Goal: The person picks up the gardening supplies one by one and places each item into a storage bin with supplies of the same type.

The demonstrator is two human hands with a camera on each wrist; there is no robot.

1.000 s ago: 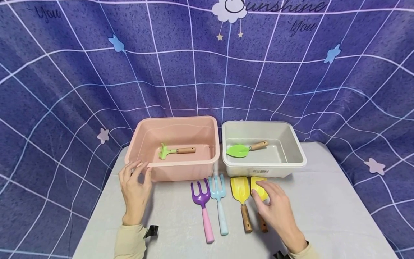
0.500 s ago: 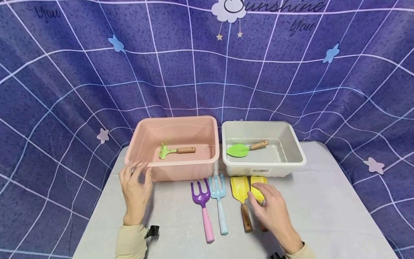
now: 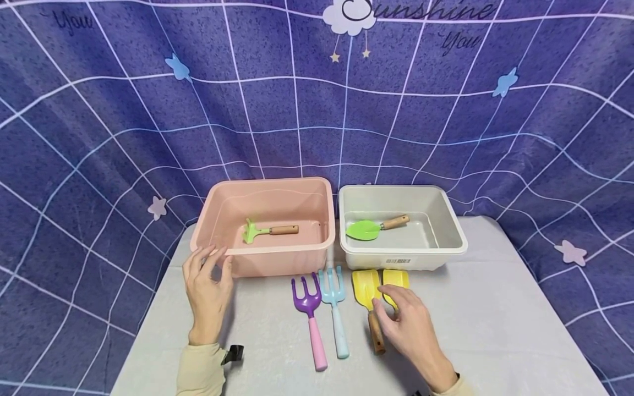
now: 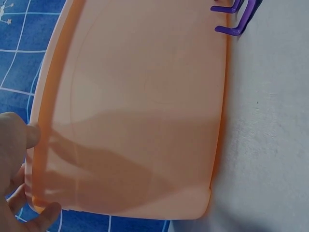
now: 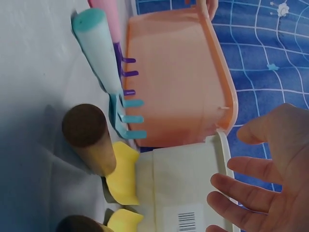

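My left hand (image 3: 208, 294) rests its fingertips on the front left rim of the pink bin (image 3: 277, 263). Above two yellow garden scoops, the left scoop (image 3: 365, 287) and the right scoop (image 3: 394, 278), hovers my right hand (image 3: 411, 327). Its fingers (image 5: 244, 191) are spread and hold nothing in the right wrist view. The right scoop's handle is hidden under that hand in the head view. To the left lie a light blue hand fork (image 3: 339, 330) and a purple hand fork with a pink handle (image 3: 317, 341).
Inside the pink bin lies a small green rake (image 3: 284, 230). The white bin (image 3: 403, 251) beside it contains a green trowel (image 3: 364, 230). Both bins stand at the back of the grey-covered table (image 3: 500, 308), before a blue patterned curtain (image 3: 317, 148).
The right hand has drifted left and slightly toward me, from over the right scoop toward the left scoop's handle. The left hand stays on the pink bin's rim.
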